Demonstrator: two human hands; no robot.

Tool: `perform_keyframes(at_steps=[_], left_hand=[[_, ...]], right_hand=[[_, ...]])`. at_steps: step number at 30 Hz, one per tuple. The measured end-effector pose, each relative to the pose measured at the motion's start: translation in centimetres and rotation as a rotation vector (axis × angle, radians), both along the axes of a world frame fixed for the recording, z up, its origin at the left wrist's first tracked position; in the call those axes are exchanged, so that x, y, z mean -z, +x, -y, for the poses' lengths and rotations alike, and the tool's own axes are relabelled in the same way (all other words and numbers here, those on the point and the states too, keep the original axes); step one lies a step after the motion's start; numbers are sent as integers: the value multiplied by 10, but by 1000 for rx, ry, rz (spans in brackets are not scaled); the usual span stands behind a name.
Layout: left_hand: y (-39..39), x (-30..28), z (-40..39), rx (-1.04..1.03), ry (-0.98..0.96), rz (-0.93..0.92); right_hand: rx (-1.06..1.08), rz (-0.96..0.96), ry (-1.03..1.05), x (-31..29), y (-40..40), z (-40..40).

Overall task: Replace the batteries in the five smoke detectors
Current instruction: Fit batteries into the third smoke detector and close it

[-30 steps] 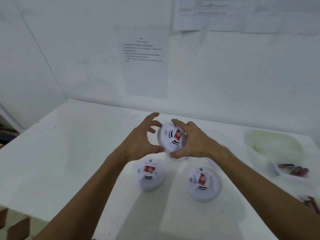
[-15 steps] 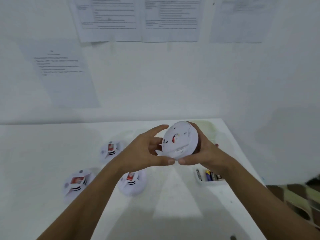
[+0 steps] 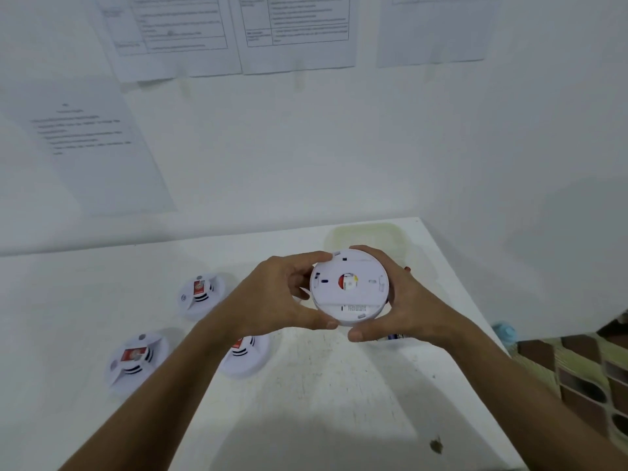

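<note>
I hold a round white smoke detector [image 3: 350,287] above the table with its flat back plate facing me; a red and yellow spot shows through the centre hole. My left hand [image 3: 278,297] grips its left rim with thumb below and fingers above. My right hand [image 3: 394,300] cups its right side and bottom. Three more white detectors lie face up on the table: one at the back [image 3: 200,295], one at the front left [image 3: 136,360], one partly under my left forearm [image 3: 246,355]. Each shows a red label.
A pale translucent container [image 3: 367,236] stands at the table's far right corner behind the held detector. Batteries [image 3: 396,336] peek out under my right hand. The white table [image 3: 323,402] ends at the right, with patterned floor [image 3: 577,375] beyond. Papers hang on the wall.
A second ago the detector's front with the red label faced me; it has been flipped so the back plate faces me, and raised. My view swung right, shifting the other detectors left.
</note>
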State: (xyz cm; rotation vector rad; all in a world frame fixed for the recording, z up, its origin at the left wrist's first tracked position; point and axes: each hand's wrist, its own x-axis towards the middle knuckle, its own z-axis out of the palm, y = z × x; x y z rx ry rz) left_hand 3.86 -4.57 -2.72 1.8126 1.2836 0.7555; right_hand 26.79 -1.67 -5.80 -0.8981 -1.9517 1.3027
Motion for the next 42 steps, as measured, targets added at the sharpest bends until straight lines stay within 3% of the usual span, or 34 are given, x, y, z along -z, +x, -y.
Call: perform_keyframes(at_steps=[6, 21, 26, 31, 35, 42], left_hand=[[2, -8, 3, 25, -19, 22], [16, 5, 8, -166, 99, -205], [15, 7, 4, -143, 291, -434], [4, 18, 8, -261, 410, -320], [-3, 50, 24, -346, 293, -262], [18, 117, 44, -199, 33, -503]], right_hand=[[-24, -39, -22, 5, 4, 0], [73, -26, 88, 26, 0, -10], [92, -34, 77, 33, -3, -10], [132, -78, 46, 37, 17, -8], [155, -70, 7, 42, 48, -5], [112, -69, -27, 41, 75, 8]])
